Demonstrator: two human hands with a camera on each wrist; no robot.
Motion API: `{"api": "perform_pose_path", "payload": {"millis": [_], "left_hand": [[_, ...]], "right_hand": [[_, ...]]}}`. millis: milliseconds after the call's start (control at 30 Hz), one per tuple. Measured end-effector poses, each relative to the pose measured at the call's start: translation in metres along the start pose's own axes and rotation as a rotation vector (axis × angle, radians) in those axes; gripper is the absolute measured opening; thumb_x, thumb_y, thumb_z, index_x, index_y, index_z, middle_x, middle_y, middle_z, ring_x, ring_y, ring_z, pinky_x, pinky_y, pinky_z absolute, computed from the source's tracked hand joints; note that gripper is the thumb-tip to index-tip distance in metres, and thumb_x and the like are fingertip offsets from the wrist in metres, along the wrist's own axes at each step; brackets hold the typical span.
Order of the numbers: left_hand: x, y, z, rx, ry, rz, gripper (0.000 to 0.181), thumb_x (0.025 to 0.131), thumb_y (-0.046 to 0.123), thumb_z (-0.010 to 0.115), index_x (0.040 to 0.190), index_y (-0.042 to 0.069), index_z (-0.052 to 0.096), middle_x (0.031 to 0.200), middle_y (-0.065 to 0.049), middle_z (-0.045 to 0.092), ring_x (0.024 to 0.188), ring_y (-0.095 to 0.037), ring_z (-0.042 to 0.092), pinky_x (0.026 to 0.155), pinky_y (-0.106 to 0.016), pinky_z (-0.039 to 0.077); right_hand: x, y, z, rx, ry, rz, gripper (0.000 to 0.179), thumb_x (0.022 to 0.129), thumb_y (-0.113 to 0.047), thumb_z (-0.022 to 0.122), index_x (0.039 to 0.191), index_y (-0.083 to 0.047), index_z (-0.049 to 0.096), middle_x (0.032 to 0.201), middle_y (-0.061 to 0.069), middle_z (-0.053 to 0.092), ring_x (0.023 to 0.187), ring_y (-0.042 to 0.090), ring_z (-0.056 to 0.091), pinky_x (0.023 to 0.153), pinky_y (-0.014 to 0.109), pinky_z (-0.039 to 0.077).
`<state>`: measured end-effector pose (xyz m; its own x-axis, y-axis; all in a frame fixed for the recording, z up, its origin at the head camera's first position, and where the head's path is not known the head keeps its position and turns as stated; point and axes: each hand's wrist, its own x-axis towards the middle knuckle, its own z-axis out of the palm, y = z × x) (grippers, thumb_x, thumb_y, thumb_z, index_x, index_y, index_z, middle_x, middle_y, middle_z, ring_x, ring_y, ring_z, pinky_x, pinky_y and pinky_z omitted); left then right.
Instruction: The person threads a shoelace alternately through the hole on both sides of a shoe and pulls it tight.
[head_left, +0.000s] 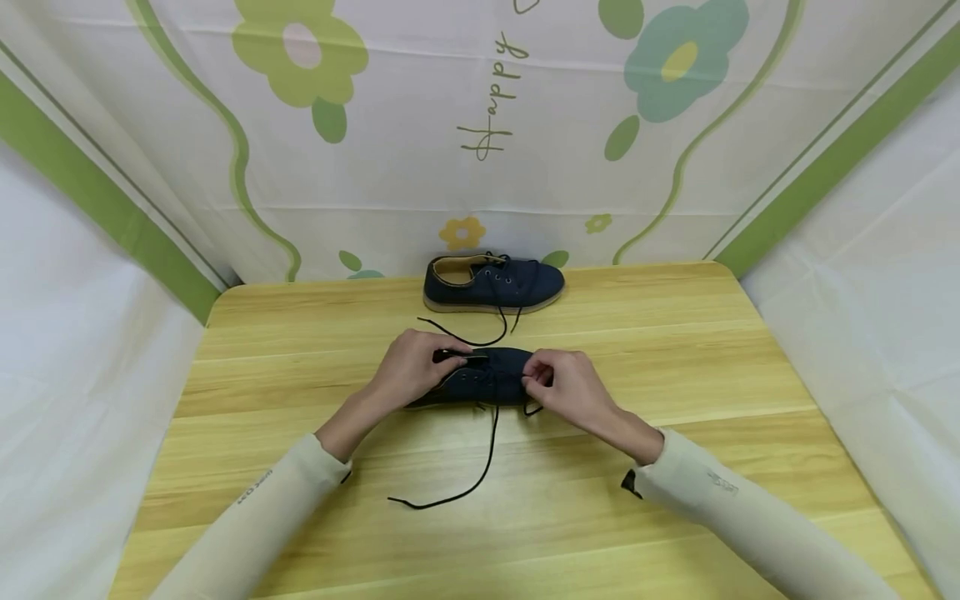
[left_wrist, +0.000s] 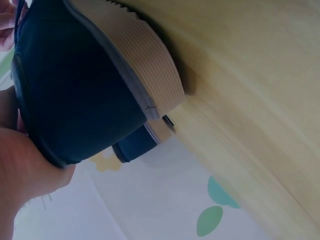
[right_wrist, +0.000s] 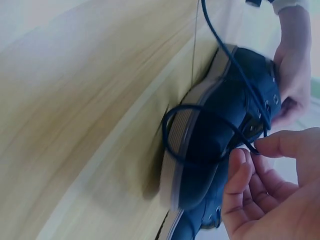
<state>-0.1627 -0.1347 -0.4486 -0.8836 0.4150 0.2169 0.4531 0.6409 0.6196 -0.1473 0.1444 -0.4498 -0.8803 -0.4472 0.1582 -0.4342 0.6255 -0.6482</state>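
Note:
A dark blue lace-up shoe (head_left: 468, 387) with a ribbed tan sole (left_wrist: 145, 55) lies on the table, toe to the right. At its opening, my left hand (head_left: 408, 367) grips the upper edge between thumb and fingers; part of that thumb and the fingertips are hidden behind the heel in the left wrist view. Over the toe, the thumb and forefinger of my right hand (head_left: 570, 385) pinch a dark shoelace (right_wrist: 167, 142), which bends into a loop beside the toe. The lace's other end (head_left: 491, 450) trails across the table toward me.
Behind, near the table's far edge, stands a matching shoe (head_left: 525, 285), toe to the right, its loose lace (head_left: 468, 342) reaching toward the near shoe. A white curtain (head_left: 420, 183) with flowers hangs behind the wooden table (head_left: 637, 517), and white cloth flanks both sides.

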Motion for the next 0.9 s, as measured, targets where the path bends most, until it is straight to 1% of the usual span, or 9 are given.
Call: {"api": "perform_pose_path", "payload": {"millis": [167, 300, 433, 567, 633, 667, 733, 833, 900], "left_hand": [[0.0, 0.001, 0.001, 0.001, 0.014, 0.002, 0.016, 0.096, 0.014, 0.08, 0.111, 0.013, 0.085, 0.096, -0.006, 0.082, 0.039, -0.001, 0.025, 0.047, -0.023, 0.027], [0.0, 0.003, 0.0, 0.014, 0.028, 0.009, 0.015, 0.096, 0.014, 0.081, 0.109, 0.012, 0.085, 0.098, -0.006, 0.082, 0.041, -0.001, 0.024, 0.048, -0.023, 0.027], [0.0, 0.003, 0.0, 0.019, 0.032, 0.011, 0.014, 0.096, 0.014, 0.081, 0.109, 0.011, 0.086, 0.099, -0.006, 0.082, 0.041, -0.001, 0.025, 0.049, -0.023, 0.029], [0.0, 0.002, 0.001, 0.021, 0.032, 0.008, 0.014, 0.096, 0.014, 0.081, 0.109, 0.012, 0.086, 0.099, -0.006, 0.082, 0.041, -0.001, 0.026, 0.049, -0.023, 0.029], [0.0, 0.002, 0.002, 0.022, 0.032, 0.008, 0.014, 0.095, 0.014, 0.081, 0.109, 0.012, 0.086, 0.099, -0.005, 0.082, 0.041, -0.002, 0.027, 0.048, -0.023, 0.028], [0.0, 0.002, 0.002, 0.023, 0.033, 0.008, 0.014, 0.095, 0.014, 0.081, 0.108, 0.013, 0.086, 0.099, -0.005, 0.082, 0.041, -0.002, 0.027, 0.048, -0.023, 0.028], [0.0, 0.001, 0.002, 0.027, 0.034, 0.01, 0.014, 0.095, 0.014, 0.081, 0.108, 0.013, 0.086, 0.098, -0.005, 0.082, 0.042, -0.001, 0.028, 0.049, -0.023, 0.028], [0.001, 0.001, 0.002, 0.034, 0.037, 0.019, 0.013, 0.095, 0.014, 0.082, 0.107, 0.013, 0.086, 0.098, -0.005, 0.082, 0.042, -0.001, 0.029, 0.049, -0.023, 0.029], [0.001, 0.001, 0.002, 0.05, 0.041, 0.029, 0.013, 0.094, 0.014, 0.083, 0.107, 0.013, 0.086, 0.097, -0.005, 0.082, 0.043, -0.002, 0.03, 0.049, -0.023, 0.029]], "right_hand": [[-0.003, 0.016, -0.011, -0.005, 0.02, 0.112, 0.006, 0.093, -0.012, 0.077, 0.09, -0.007, 0.076, 0.081, -0.002, 0.074, 0.073, 0.009, 0.069, 0.068, 0.03, 0.057], [-0.003, 0.027, -0.016, -0.007, 0.017, 0.195, 0.005, 0.093, -0.011, 0.077, 0.09, -0.008, 0.076, 0.081, -0.001, 0.074, 0.073, 0.012, 0.068, 0.07, 0.032, 0.056], [0.0, 0.035, -0.018, -0.043, 0.02, 0.233, 0.004, 0.092, -0.01, 0.076, 0.088, -0.009, 0.076, 0.08, 0.0, 0.074, 0.072, 0.013, 0.067, 0.069, 0.033, 0.055], [0.003, 0.039, -0.018, -0.094, 0.012, 0.234, 0.004, 0.091, -0.011, 0.076, 0.088, -0.009, 0.076, 0.079, 0.0, 0.073, 0.07, 0.012, 0.066, 0.067, 0.034, 0.054], [0.004, 0.039, -0.018, -0.117, 0.009, 0.213, 0.005, 0.092, -0.013, 0.077, 0.092, -0.008, 0.077, 0.081, 0.001, 0.074, 0.071, 0.013, 0.067, 0.068, 0.036, 0.056], [0.005, 0.039, -0.019, -0.127, 0.007, 0.193, 0.008, 0.092, -0.014, 0.077, 0.096, -0.006, 0.077, 0.085, 0.002, 0.075, 0.073, 0.015, 0.069, 0.069, 0.037, 0.057], [0.007, 0.036, -0.02, -0.133, 0.006, 0.129, 0.015, 0.093, -0.014, 0.078, 0.104, -0.004, 0.077, 0.093, 0.006, 0.076, 0.081, 0.02, 0.071, 0.073, 0.041, 0.058], [0.013, 0.028, -0.02, -0.132, -0.005, -0.03, 0.026, 0.094, -0.014, 0.081, 0.116, -0.002, 0.076, 0.108, 0.01, 0.075, 0.094, 0.026, 0.071, 0.078, 0.045, 0.059], [0.017, 0.021, -0.019, -0.123, -0.028, -0.145, 0.027, 0.094, -0.012, 0.081, 0.119, -0.002, 0.075, 0.112, 0.01, 0.075, 0.101, 0.027, 0.07, 0.083, 0.046, 0.06]]}}
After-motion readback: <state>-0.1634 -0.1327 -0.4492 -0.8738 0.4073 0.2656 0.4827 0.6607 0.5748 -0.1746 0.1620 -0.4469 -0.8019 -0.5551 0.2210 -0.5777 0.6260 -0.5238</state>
